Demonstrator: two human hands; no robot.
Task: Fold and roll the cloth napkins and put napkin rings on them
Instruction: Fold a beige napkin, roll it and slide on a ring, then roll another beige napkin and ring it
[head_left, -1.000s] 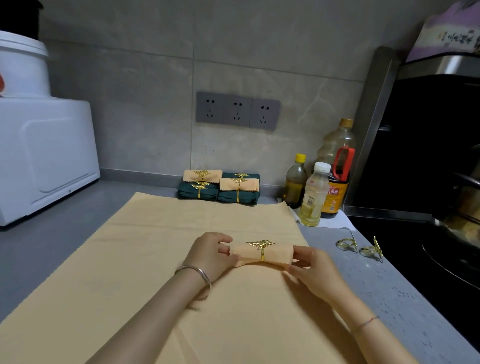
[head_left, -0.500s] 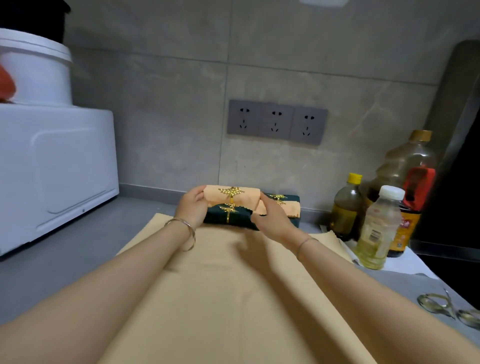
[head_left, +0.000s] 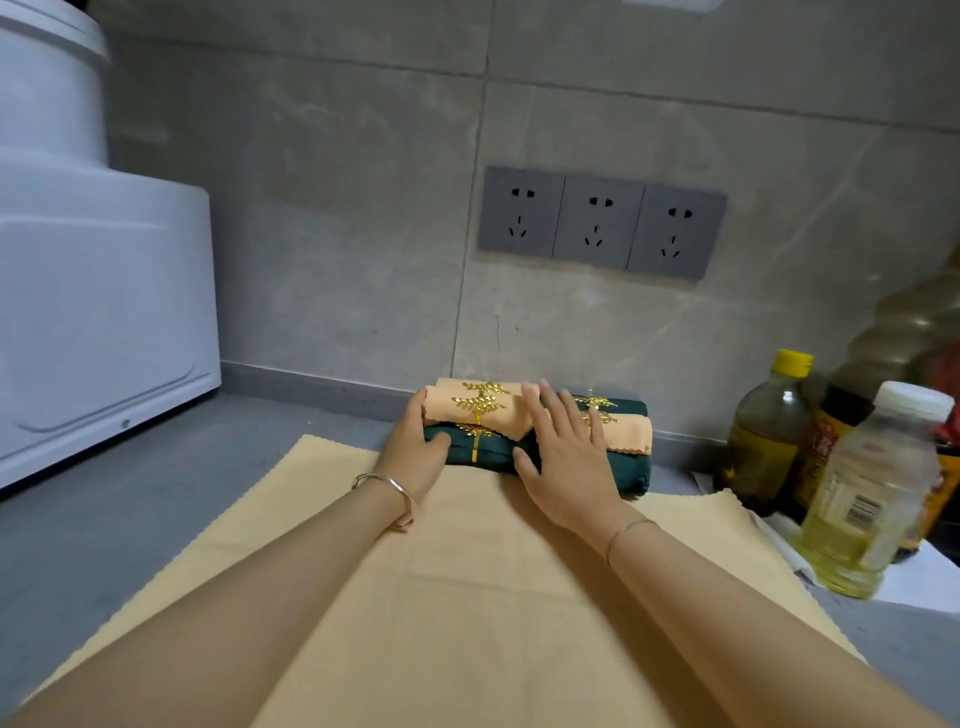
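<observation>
At your far left the white appliance (head_left: 104, 312) stands on the grey counter (head_left: 104, 519), well apart from the work. Your left hand (head_left: 413, 449) cups the left end of the peach roll (head_left: 470, 415). The fingers curve up round that end and the thumb lies on the green roll (head_left: 485, 452) beneath, a light hold that seems meant to square the top roll with the one under it.

The peach roll already wears its gold ring (head_left: 480, 405) and sits on the green roll. A second peach roll (head_left: 485, 387) lies just behind it, close to the wall (head_left: 337, 260). Stacking them at the back probably keeps finished pieces off the surface you fold on.

Your right hand (head_left: 566, 462) lies flat with its fingers straight and spread, holding nothing. It rests across the right end of the stack and the other ringed napkins (head_left: 626, 434) beside it, likely so nothing rolls away as you let go. I judge this roll as good as placed.

Under both forearms the flat cloth (head_left: 467, 597) lies spread out, probably the next one to fold. At the right the bottles (head_left: 872, 493) stand near the cloth's corner, so mind them with your elbow when you draw back.
</observation>
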